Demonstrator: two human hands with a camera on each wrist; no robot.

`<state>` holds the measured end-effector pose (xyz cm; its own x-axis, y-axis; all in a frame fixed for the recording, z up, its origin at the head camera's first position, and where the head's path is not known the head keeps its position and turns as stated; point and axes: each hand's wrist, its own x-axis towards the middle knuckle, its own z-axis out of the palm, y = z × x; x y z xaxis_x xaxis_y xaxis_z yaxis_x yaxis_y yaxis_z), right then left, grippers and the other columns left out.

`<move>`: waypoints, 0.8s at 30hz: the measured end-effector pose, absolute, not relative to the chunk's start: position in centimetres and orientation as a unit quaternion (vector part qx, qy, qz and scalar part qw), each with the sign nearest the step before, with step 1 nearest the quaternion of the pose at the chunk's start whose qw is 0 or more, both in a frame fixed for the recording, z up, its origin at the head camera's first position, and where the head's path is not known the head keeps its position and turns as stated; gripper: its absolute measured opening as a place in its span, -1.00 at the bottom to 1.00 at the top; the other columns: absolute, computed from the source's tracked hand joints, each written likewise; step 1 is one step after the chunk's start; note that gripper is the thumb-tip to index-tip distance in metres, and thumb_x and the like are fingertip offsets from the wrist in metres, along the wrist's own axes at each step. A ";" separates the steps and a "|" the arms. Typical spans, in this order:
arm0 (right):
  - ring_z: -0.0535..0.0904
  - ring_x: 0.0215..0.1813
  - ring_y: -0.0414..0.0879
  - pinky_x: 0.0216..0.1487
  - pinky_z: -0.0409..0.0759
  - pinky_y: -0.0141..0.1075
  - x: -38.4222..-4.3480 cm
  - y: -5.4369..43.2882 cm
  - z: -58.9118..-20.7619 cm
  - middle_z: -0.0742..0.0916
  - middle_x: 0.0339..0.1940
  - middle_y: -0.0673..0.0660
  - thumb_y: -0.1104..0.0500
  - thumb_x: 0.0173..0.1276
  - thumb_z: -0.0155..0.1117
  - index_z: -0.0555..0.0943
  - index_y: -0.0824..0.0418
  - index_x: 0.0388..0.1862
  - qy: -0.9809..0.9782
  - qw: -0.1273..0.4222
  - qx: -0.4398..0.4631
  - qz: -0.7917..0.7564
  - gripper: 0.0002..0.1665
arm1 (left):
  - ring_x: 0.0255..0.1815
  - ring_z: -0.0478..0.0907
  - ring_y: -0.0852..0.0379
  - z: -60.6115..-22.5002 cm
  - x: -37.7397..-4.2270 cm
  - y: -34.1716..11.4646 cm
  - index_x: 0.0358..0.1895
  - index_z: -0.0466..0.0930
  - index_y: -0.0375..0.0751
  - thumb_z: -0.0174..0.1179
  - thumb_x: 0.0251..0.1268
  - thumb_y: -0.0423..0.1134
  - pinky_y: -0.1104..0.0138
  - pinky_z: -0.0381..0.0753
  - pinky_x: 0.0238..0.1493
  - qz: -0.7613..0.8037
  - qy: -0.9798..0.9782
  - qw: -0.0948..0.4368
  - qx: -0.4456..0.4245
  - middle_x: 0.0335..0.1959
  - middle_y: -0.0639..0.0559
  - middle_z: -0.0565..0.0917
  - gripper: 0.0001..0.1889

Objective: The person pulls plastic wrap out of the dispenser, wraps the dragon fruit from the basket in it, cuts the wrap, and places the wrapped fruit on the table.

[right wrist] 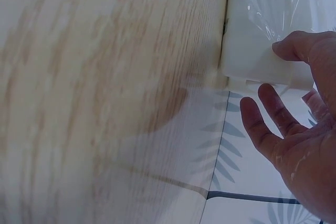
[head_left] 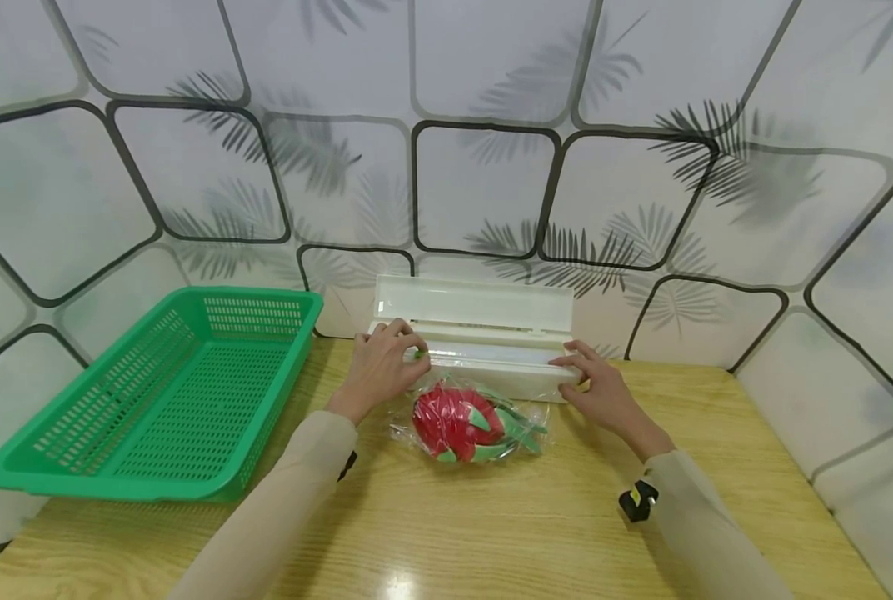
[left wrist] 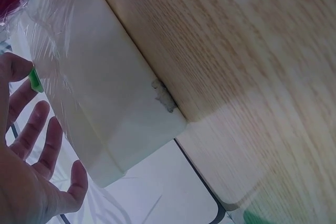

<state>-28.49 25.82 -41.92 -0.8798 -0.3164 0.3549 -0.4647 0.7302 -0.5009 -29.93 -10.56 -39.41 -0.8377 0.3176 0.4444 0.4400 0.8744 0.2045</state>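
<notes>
A white cling film box (head_left: 506, 379) stands at the back of the table with its lid (head_left: 476, 304) raised and a roll of clear film inside. At its left end my left hand (head_left: 386, 367) pinches a small green tab (left wrist: 35, 80) between thumb and index finger, its other fingers loosely bent. My right hand (head_left: 604, 392) holds the box's right end, thumb on the front face and fingers around the end. Clear film (left wrist: 58, 51) hangs over the box front. Just before the box lies a red and green dragon fruit (head_left: 457, 421) wrapped in clear film.
A green plastic basket (head_left: 147, 492) with slotted sides stands on the left of the wooden table (head_left: 446, 533). A patterned wall (head_left: 484, 183) rises close behind the box. Black wrist mounts (head_left: 637, 500) sit at the sleeves.
</notes>
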 end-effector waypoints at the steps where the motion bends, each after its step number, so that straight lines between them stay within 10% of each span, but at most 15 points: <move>1: 0.57 -0.29 -0.03 -0.43 0.50 -0.40 -28.5 25.8 -41.9 0.47 0.47 0.39 0.35 0.32 0.33 0.67 0.25 0.17 -0.922 0.122 0.212 0.300 -0.58 | -0.06 0.62 -0.11 -39.4 -29.9 -10.6 -0.19 0.79 0.06 0.23 0.32 -0.01 -0.10 0.56 -0.12 -0.151 -0.946 0.204 -0.200 -0.02 0.00 0.69 -0.80; 24: 0.56 -0.30 -0.08 -0.40 0.51 -0.39 -28.8 26.0 -42.3 0.48 0.46 0.36 0.33 0.33 0.33 0.67 0.21 0.15 -0.920 0.128 0.213 0.302 -0.60 | -0.07 0.62 -0.12 -39.6 -29.8 -10.6 -0.23 0.80 0.07 0.23 0.27 -0.01 -0.09 0.53 -0.17 -0.166 -0.944 0.221 -0.179 -0.04 0.00 0.70 -0.80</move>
